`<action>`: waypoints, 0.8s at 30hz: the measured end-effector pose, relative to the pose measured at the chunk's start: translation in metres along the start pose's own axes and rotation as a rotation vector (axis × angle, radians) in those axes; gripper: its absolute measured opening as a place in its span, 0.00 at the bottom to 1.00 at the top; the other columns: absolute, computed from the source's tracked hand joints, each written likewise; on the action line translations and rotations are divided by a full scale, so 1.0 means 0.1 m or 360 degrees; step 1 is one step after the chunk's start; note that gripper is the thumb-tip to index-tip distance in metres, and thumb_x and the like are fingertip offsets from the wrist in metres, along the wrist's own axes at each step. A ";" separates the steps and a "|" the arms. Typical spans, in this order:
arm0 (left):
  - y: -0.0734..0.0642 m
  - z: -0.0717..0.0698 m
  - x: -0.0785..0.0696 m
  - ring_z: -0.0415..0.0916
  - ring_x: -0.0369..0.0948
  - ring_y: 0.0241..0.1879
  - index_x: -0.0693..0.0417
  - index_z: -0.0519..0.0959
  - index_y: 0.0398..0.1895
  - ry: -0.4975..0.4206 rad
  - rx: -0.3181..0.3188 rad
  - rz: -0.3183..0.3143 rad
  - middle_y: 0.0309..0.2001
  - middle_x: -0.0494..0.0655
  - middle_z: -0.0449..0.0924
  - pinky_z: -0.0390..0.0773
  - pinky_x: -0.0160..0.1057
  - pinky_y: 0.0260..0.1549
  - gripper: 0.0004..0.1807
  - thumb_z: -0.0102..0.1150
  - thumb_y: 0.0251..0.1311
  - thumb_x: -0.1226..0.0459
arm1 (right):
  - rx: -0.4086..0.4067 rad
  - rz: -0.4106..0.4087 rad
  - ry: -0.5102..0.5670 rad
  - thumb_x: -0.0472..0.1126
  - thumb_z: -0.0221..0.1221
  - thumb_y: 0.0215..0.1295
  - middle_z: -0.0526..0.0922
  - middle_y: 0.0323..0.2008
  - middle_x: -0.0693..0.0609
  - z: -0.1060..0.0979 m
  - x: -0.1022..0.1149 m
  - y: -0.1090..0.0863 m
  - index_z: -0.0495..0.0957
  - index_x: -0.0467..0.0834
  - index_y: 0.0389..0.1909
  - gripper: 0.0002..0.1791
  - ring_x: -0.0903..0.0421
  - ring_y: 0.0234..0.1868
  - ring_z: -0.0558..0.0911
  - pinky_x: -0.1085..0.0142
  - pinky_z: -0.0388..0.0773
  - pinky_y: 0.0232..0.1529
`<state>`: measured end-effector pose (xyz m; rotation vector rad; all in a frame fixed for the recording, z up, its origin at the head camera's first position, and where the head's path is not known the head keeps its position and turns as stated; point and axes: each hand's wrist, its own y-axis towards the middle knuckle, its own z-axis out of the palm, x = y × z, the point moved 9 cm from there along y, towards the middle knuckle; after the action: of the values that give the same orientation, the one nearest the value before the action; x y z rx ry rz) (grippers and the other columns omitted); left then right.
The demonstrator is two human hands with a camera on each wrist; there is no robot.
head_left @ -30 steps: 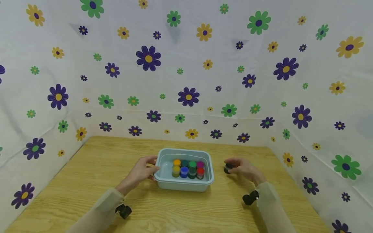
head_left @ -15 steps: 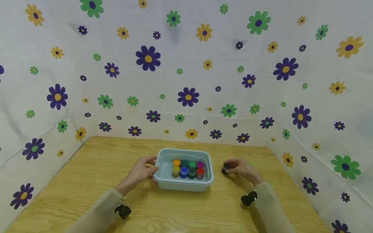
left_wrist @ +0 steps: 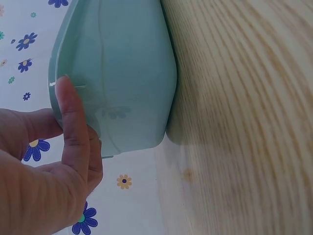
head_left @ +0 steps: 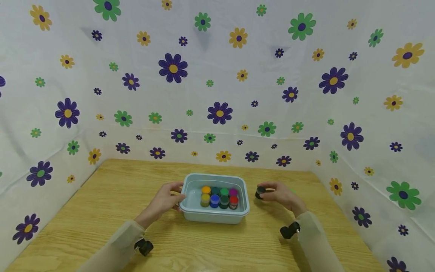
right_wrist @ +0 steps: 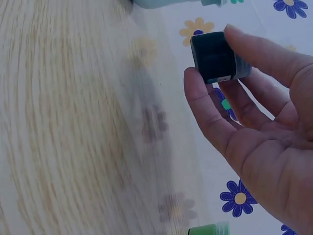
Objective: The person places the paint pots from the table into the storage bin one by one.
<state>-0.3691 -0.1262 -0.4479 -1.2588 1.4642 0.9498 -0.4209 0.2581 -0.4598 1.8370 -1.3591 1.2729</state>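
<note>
My left hand [head_left: 165, 199] grips the left end of a pale blue plastic tub [head_left: 217, 218], thumb and fingers on either side of its rim in the left wrist view. Inside the tub stand two rows of small paint jars, among them an orange jar [head_left: 205, 190], a blue jar [head_left: 215, 201] and a red jar [head_left: 233, 202]. Right of the tub, my right hand [head_left: 280, 194] pinches a very dark paint jar [right_wrist: 215, 58] between thumb and fingertips. In the right wrist view this jar lies tilted on its side, held above the wooden table.
A green paint jar [right_wrist: 209, 229] shows at the bottom of the right wrist view, mostly hidden behind the right hand in the head view. The wooden table [head_left: 204, 249] meets a white flowered cloth [head_left: 217, 83] at its back and sides.
The right hand has moved a little left toward the tub with the dark jar, which has risen slightly. Some green now shows behind that hand. The left hand and tub stay put.
</note>
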 end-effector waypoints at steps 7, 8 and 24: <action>-0.01 -0.02 0.00 0.80 0.51 0.37 0.64 0.66 0.69 0.0012 -0.0014 -0.0005 0.51 0.63 0.71 0.85 0.42 0.24 0.29 0.58 0.63 0.72 | -0.0016 -0.0030 0.0139 0.40 0.65 0.63 0.75 0.58 0.40 0.04 0.11 0.03 0.72 0.34 0.61 0.28 0.54 0.52 0.78 0.63 0.82 0.53; -0.02 -0.02 0.00 0.80 0.51 0.37 0.64 0.66 0.69 0.0012 -0.0017 -0.0007 0.51 0.63 0.72 0.85 0.42 0.24 0.29 0.58 0.63 0.72 | -0.0016 -0.0046 0.0145 0.40 0.65 0.63 0.75 0.57 0.40 0.05 0.14 0.03 0.72 0.34 0.61 0.27 0.54 0.52 0.78 0.64 0.82 0.53; -0.01 -0.01 0.02 0.80 0.51 0.37 0.64 0.66 0.68 -0.0010 -0.0033 -0.0004 0.51 0.63 0.72 0.86 0.45 0.25 0.29 0.58 0.63 0.73 | -0.0090 -0.0201 0.0297 0.39 0.66 0.62 0.83 0.47 0.48 0.29 0.50 0.03 0.72 0.32 0.59 0.27 0.56 0.44 0.82 0.52 0.81 0.55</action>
<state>-0.3687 -0.1275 -0.4493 -1.2713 1.4512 0.9688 -0.4101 0.2108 -0.4277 1.6911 -1.1500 1.2913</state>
